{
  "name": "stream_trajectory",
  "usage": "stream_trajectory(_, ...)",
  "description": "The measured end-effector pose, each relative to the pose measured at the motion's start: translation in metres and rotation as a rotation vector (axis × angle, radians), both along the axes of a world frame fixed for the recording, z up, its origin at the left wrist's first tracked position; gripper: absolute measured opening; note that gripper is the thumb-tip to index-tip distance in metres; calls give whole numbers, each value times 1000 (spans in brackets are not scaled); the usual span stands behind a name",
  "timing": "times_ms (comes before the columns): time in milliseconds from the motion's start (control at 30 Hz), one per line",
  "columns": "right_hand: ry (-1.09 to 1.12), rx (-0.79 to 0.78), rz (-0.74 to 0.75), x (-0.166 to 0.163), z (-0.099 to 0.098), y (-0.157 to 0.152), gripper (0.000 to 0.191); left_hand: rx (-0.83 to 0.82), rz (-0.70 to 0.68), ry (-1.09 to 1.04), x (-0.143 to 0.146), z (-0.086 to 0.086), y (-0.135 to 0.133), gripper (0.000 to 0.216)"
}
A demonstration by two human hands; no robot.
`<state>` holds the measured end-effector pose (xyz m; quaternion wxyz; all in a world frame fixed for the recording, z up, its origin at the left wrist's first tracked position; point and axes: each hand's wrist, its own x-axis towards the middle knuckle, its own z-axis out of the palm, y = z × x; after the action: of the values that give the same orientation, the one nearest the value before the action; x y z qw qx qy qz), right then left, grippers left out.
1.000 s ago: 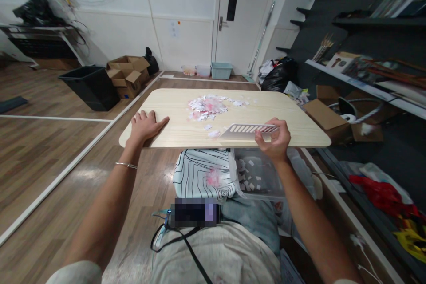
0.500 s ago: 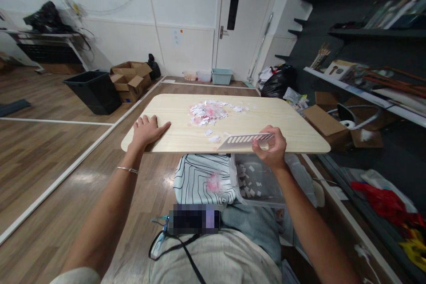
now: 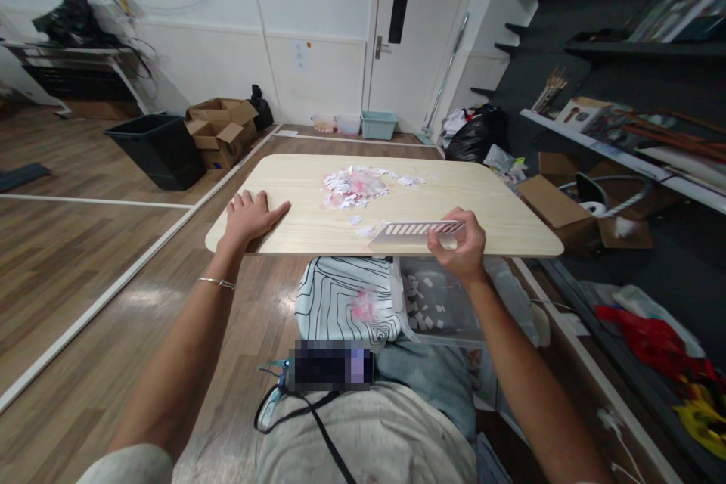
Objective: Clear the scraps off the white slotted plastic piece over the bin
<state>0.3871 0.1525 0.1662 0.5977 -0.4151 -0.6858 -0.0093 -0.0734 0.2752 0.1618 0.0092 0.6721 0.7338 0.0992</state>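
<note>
My right hand (image 3: 460, 243) is closed on a thin white slotted plastic panel (image 3: 411, 234), which stands on its edge near the front of a pale wooden table (image 3: 295, 223). My left hand (image 3: 250, 219) lies flat on the table's left side, thumb stretched out. Behind the panel is a heap of small white and pinkish paper scraps (image 3: 355, 187). A couple of loose scraps (image 3: 366, 231) lie by the panel's left end. Below the table's front edge sits a clear plastic bin (image 3: 454, 302) with several white pieces on its bottom.
A patterned cloth (image 3: 334, 302) with a pink smudge is left of the bin, above my lap. On the floor stand a black waste bin (image 3: 156, 151) and cardboard boxes (image 3: 221, 132). At right are a cardboard box (image 3: 559, 204) and dark wall shelves (image 3: 612, 83).
The panel in my right hand has shifted slightly left, closer to the loose scraps. My left hand stays flat in place. The whole view has moved a little.
</note>
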Motion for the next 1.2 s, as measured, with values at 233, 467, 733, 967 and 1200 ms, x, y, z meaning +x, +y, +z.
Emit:
stream_trajectory(233,35,5,71,0,1,-1,39,0,0,-4,1,1,-1,103)
stream_trajectory(467,155,44,-110,3,-5,5,46,10,1,-4,2,1,-2,102)
stream_trajectory(733,4,50,-113,5,-1,3,38,10,5,-20,2,1,-1,102)
stream_trajectory(967,-9,58,-120,18,-2,4,41,7,3,-13,3,2,-2,99)
stream_trajectory(1200,65,59,-162,25,2,5,41,12,2,-15,2,1,-1,98)
